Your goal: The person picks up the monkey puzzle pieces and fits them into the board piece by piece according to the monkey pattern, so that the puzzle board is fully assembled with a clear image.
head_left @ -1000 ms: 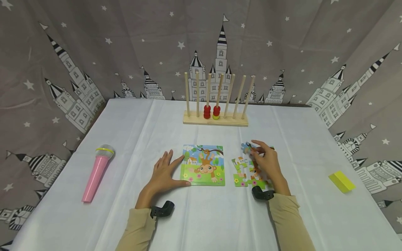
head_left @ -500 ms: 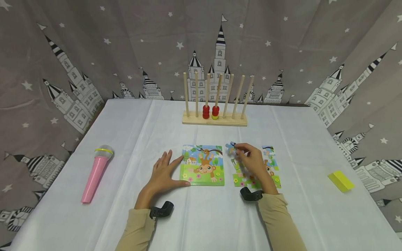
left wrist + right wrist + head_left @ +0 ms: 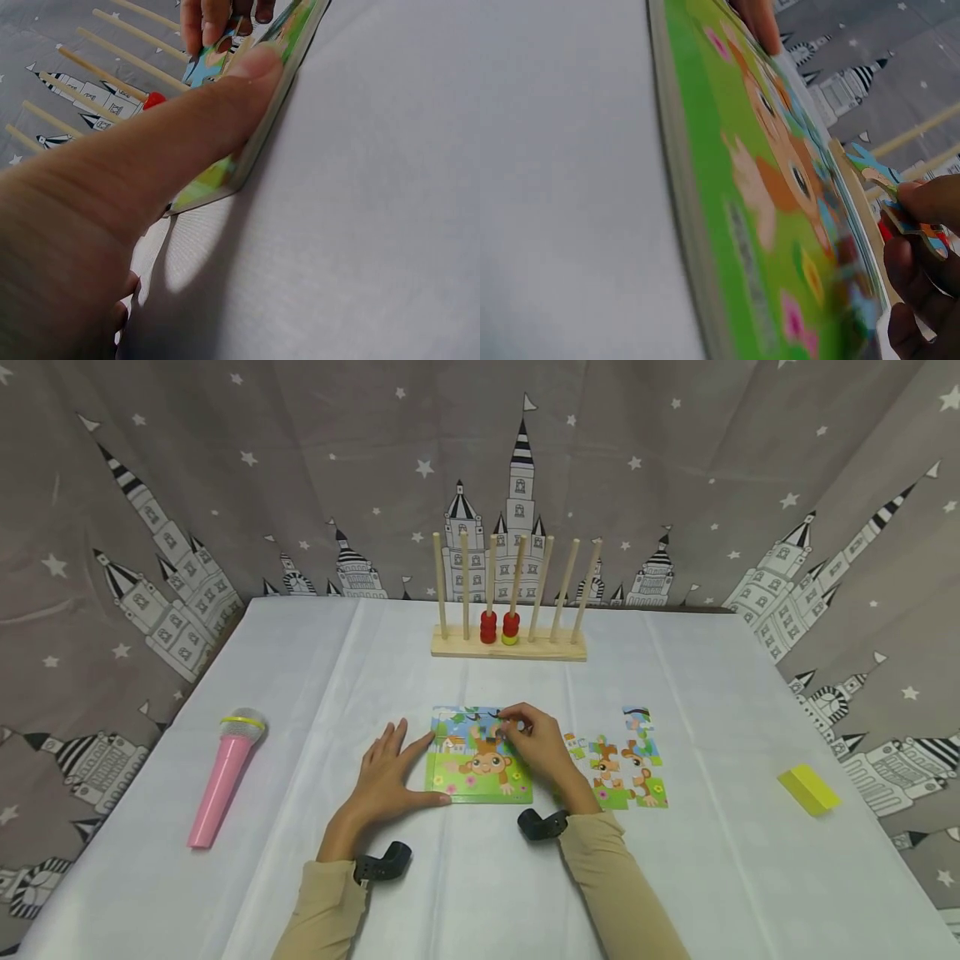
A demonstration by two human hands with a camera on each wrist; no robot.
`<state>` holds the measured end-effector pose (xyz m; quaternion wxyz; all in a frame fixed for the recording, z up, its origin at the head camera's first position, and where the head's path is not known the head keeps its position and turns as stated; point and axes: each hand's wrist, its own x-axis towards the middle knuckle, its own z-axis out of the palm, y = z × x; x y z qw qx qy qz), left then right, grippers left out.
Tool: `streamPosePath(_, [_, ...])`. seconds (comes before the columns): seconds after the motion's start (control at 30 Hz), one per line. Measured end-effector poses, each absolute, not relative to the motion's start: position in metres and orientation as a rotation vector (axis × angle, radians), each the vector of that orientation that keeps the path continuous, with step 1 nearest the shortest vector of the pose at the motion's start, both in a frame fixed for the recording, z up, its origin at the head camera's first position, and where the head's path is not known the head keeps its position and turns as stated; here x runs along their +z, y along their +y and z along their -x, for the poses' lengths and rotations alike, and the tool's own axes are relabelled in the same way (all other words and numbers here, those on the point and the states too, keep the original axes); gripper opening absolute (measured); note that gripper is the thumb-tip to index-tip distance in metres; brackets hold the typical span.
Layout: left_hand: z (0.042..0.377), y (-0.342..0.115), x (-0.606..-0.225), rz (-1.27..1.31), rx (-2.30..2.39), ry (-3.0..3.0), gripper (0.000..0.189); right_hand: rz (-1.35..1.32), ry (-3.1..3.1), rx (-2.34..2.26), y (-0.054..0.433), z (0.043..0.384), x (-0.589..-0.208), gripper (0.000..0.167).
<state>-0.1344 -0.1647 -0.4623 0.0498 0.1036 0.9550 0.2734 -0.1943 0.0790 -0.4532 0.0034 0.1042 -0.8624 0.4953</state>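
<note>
A square puzzle board (image 3: 487,787) printed with a hanging monkey lies on the white table. My left hand (image 3: 384,775) is spread along the board's left side, its thumb pressing the lower left edge; the left wrist view shows that thumb (image 3: 255,71) laid over the rim. Between thumb and fingers, my right hand (image 3: 538,745) pinches a blue jigsaw piece (image 3: 879,171) above the board's upper right part. To the right of the board, a partly joined group of jigsaw pieces (image 3: 606,766) lies flat, its left portion partly hidden by the right forearm.
Behind the board stands a wooden peg rack (image 3: 510,648) with red and yellow beads on two pegs. A pink toy microphone (image 3: 221,789) lies at the left, a yellow block (image 3: 810,789) at the right. A grey castle-print curtain (image 3: 337,460) hangs behind the table.
My right hand has carried the jigsaw piece leftward from the loose group to over the board, uncovering pieces at the right. My left hand has stayed at the board's edge.
</note>
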Motion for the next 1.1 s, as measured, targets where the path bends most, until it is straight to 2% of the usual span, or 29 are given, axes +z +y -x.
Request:
streamPosePath(0.17, [0.135, -0.166, -0.463, -0.315, 0.827, 2.906, 0.096, -0.331, -2.744, 1.544, 0.063, 0.198, -0.447, 0.016])
streamPosePath(0.4, [0.134, -0.167, -0.463, -0.321, 0.823, 2.917, 0.096, -0.371, -2.859, 1.542, 0.052, 0.205, -0.44, 0.029])
streamPosePath(0.6, [0.134, -0.166, -0.463, -0.316, 0.835, 2.915, 0.095, -0.298, -2.954, 1.444, 0.049, 0.208, -0.441, 0.025])
streamPosePath(0.9, [0.135, -0.166, -0.462, -0.313, 0.832, 2.906, 0.095, -0.324, -2.94, 1.373, 0.045, 0.208, -0.442, 0.024])
streamPosePath(1.1, [0.135, -0.166, -0.462, -0.32, 0.828, 2.908, 0.095, -0.288, -2.937, 1.305, 0.04, 0.202, -0.445, 0.031])
